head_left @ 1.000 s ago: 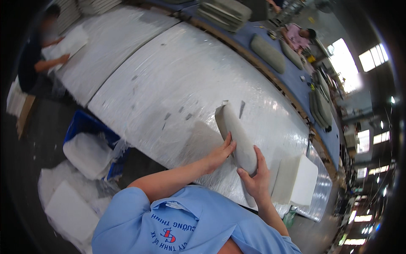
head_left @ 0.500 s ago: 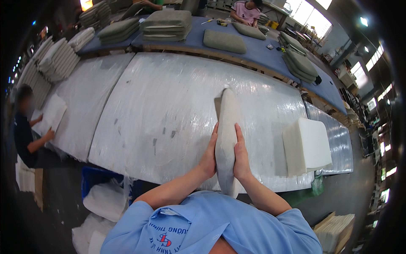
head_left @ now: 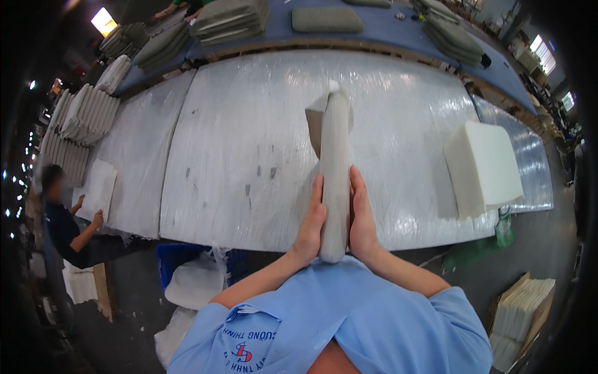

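A pale grey fabric cushion (head_left: 336, 181) stands on its narrow edge between my palms, its length pointing away from me. My left hand (head_left: 311, 221) presses flat along its left side, fingers pointing forward. Against the right side lies my right hand (head_left: 363, 218), thumb near the top edge. At the far end a loose grey-brown fabric flap (head_left: 314, 131) sticks out to the left, and a small white bit (head_left: 334, 85) shows there. The near end reaches my shirt. Beneath is a table wrapped in clear plastic film (head_left: 237, 124).
White foam pads (head_left: 489, 168) stack at the table's right. Beyond, a blue-topped table (head_left: 280, 28) bears grey cushions (head_left: 327, 20). At left, a person (head_left: 65, 218) holds a white pad (head_left: 99, 190). A blue bin (head_left: 171, 255) and a carton of white sheets (head_left: 523, 311) stand below.
The cushion has drawn closer to my body and now sits straighter between my palms. Its far flap spreads wider to the left. My view has tilted downward.
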A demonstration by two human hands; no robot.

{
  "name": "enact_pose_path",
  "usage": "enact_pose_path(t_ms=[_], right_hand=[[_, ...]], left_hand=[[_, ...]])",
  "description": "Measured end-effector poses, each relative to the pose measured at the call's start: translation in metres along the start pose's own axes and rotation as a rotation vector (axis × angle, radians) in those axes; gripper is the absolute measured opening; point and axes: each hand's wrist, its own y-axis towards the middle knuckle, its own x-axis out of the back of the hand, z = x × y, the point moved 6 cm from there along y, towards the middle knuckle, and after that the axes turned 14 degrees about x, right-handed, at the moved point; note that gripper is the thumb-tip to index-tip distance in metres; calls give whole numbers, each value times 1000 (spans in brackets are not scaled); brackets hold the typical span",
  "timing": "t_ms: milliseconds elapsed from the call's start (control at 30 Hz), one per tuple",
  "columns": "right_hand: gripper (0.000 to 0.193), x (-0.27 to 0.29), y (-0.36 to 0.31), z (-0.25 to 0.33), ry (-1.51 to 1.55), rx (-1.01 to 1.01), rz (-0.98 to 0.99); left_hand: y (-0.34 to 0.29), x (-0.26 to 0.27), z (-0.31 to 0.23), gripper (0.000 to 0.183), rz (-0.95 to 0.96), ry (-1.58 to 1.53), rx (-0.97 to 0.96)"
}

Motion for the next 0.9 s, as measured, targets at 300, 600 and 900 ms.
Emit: enact_pose_path(t_ms=[300, 600, 900], right_hand=[[76, -13, -1, 1, -284, 100, 70], [80, -13, -3, -23, -490, 358, 63], [68, -17, 21, -22, -212, 20, 19]], left_hand=[[1, 1, -24, 83, -104, 155, 40], [-7, -2, -28, 79, -199, 315, -22], [9, 25, -25, 82, -44, -264, 116]])
